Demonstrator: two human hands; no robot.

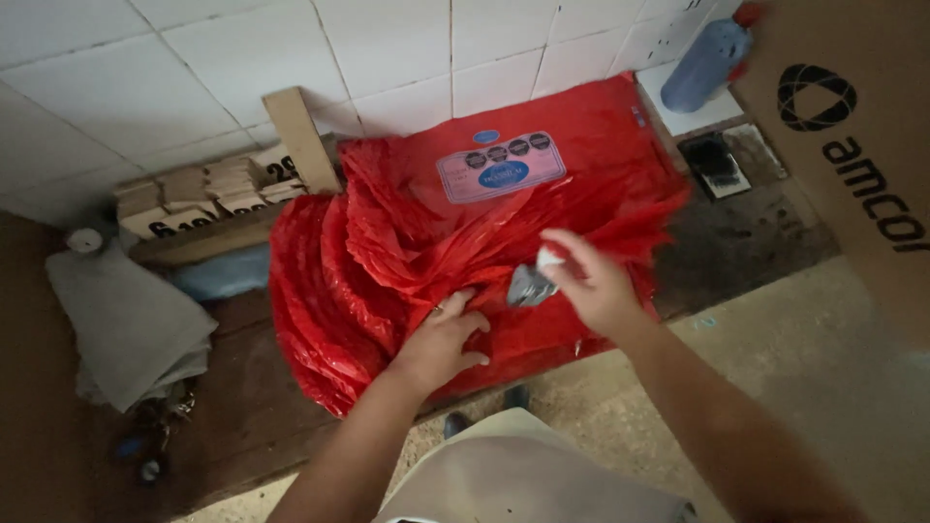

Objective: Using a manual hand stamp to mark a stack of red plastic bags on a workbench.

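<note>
A stack of large red plastic bags lies on a dark wooden bench, the top ones crumpled and folded back. A flat red bag with a pale label leans against the tiled wall behind. My left hand rests flat on the red plastic near the bench's front edge, fingers apart. Just to its right, my right hand is raised a little above the bags and grips a small grey and white object; blur hides what it is.
A grey folded cloth lies at the left on the bench. Small wooden blocks and a plank stand against the white tiled wall. A blue bottle and a brown cardboard box are at the upper right.
</note>
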